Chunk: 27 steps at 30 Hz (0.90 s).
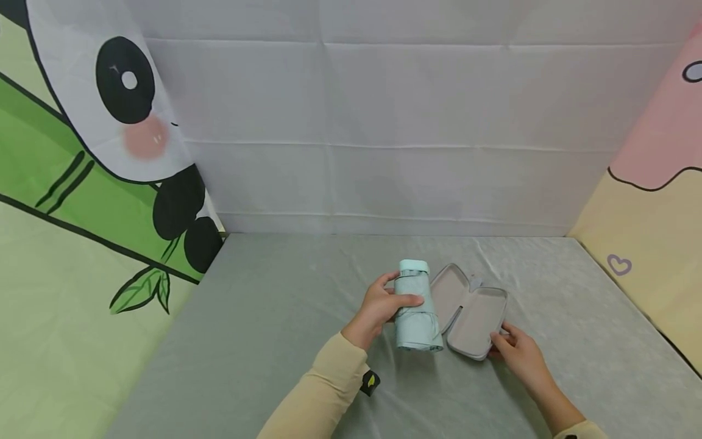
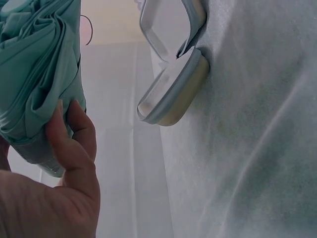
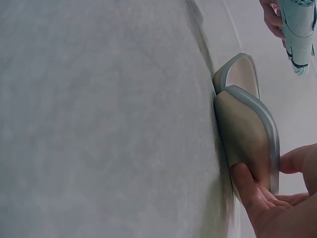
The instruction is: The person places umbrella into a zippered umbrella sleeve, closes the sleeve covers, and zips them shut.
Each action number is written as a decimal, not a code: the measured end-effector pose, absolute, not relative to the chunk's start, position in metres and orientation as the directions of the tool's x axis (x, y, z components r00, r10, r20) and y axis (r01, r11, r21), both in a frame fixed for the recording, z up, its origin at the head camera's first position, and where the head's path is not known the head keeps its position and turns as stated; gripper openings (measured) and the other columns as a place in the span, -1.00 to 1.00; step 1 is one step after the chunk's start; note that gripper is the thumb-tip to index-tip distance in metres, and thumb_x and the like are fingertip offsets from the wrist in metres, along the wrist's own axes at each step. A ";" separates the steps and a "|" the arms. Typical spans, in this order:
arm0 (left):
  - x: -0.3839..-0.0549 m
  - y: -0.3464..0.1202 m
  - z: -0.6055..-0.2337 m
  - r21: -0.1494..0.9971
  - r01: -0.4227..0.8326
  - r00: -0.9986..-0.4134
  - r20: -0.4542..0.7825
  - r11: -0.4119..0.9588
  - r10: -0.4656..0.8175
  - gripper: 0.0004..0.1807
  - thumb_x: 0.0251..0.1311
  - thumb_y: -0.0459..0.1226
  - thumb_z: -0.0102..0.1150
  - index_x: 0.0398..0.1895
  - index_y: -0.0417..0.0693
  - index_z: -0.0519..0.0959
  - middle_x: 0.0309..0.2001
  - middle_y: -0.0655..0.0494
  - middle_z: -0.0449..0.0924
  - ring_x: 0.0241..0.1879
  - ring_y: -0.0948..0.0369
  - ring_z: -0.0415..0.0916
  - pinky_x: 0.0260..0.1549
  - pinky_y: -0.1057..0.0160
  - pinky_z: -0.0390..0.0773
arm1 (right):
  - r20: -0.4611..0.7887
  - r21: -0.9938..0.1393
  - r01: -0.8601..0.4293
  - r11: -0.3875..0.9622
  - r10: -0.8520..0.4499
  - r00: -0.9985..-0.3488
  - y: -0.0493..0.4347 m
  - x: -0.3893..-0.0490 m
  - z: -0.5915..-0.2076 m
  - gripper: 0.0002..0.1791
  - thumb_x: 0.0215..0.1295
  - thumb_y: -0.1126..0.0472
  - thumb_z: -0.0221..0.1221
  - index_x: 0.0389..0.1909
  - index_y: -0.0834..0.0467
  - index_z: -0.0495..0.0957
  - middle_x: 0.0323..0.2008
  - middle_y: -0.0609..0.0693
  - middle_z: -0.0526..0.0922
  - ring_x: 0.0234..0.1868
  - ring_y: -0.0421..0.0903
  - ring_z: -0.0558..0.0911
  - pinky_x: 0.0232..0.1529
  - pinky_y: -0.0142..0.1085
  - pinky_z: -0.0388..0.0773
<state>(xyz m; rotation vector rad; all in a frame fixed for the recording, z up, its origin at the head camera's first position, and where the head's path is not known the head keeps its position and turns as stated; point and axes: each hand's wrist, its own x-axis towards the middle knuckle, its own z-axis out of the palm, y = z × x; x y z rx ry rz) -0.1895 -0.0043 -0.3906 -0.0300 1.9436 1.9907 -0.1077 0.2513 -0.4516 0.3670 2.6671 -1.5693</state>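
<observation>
A folded pale teal umbrella (image 1: 417, 323) is held upright above the cloth by my left hand (image 1: 378, 308), thumb across its front. In the left wrist view the gathered teal fabric (image 2: 37, 74) of the umbrella fills the upper left, with the fingers (image 2: 74, 144) against it. Just right of the umbrella, a small zip case (image 1: 477, 323) lies spread open on the cloth, its pale inside facing up. My right hand (image 1: 521, 360) pinches the near right edge of the case. The right wrist view shows the tan outer shell (image 3: 245, 134) and grey rim.
A grey cloth (image 1: 274, 341) covers the table. Behind it hangs a white creased backdrop (image 1: 384, 122), with printed cartoon panels on the left (image 1: 55, 256) and right (image 1: 652, 244). A small black tag (image 1: 370, 383) shows beside the left sleeve.
</observation>
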 end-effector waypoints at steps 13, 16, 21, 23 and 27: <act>-0.191 -0.003 -0.390 0.963 -0.270 -0.934 -0.263 0.006 0.243 -0.12 -0.12 -0.32 0.46 0.34 -0.01 0.26 -0.07 -0.06 0.48 -0.24 0.10 0.55 -0.34 0.17 0.57 | -0.143 -0.878 0.214 0.428 0.192 -0.971 0.250 -0.107 -0.453 -0.38 0.39 0.27 -0.01 0.27 0.61 0.02 -0.18 0.34 0.60 -0.31 -0.07 0.67 -0.27 -0.25 0.59; -0.192 -0.001 -0.389 0.963 -0.270 -0.934 -0.263 0.007 0.243 -0.13 -0.12 -0.33 0.46 0.34 -0.02 0.27 -0.07 -0.07 0.48 -0.24 0.10 0.55 -0.33 0.17 0.57 | -0.149 -0.872 0.224 0.436 0.200 -0.968 0.250 -0.106 -0.452 -0.38 0.39 0.27 -0.01 0.27 0.60 0.04 -0.17 0.34 0.60 -0.31 -0.07 0.67 -0.27 -0.25 0.59; -0.194 0.002 -0.389 0.963 -0.268 -0.934 -0.265 0.023 0.240 -0.14 -0.13 -0.33 0.47 0.33 0.00 0.28 -0.07 -0.07 0.47 -0.24 0.09 0.54 -0.33 0.17 0.57 | -0.148 -0.872 0.222 0.436 0.197 -0.969 0.251 -0.106 -0.452 -0.38 0.40 0.26 -0.01 0.28 0.59 0.03 -0.15 0.35 0.59 -0.30 -0.07 0.66 -0.27 -0.26 0.59; -0.195 0.003 -0.390 0.963 -0.269 -0.934 -0.268 0.028 0.236 -0.14 -0.14 -0.32 0.48 0.32 0.01 0.29 -0.08 -0.07 0.47 -0.24 0.10 0.54 -0.33 0.18 0.56 | -0.145 -0.877 0.215 0.430 0.189 -0.971 0.250 -0.106 -0.451 -0.37 0.41 0.25 -0.01 0.28 0.59 0.02 -0.14 0.36 0.59 -0.29 -0.05 0.66 -0.27 -0.26 0.59; -0.195 0.005 -0.390 0.963 -0.267 -0.935 -0.267 0.032 0.232 -0.14 -0.14 -0.32 0.48 0.32 0.02 0.30 -0.08 -0.06 0.47 -0.23 0.09 0.53 -0.32 0.18 0.56 | -0.145 -0.879 0.214 0.425 0.189 -0.971 0.250 -0.107 -0.451 -0.37 0.40 0.25 0.00 0.28 0.60 0.02 -0.14 0.36 0.59 -0.29 -0.05 0.66 -0.27 -0.25 0.59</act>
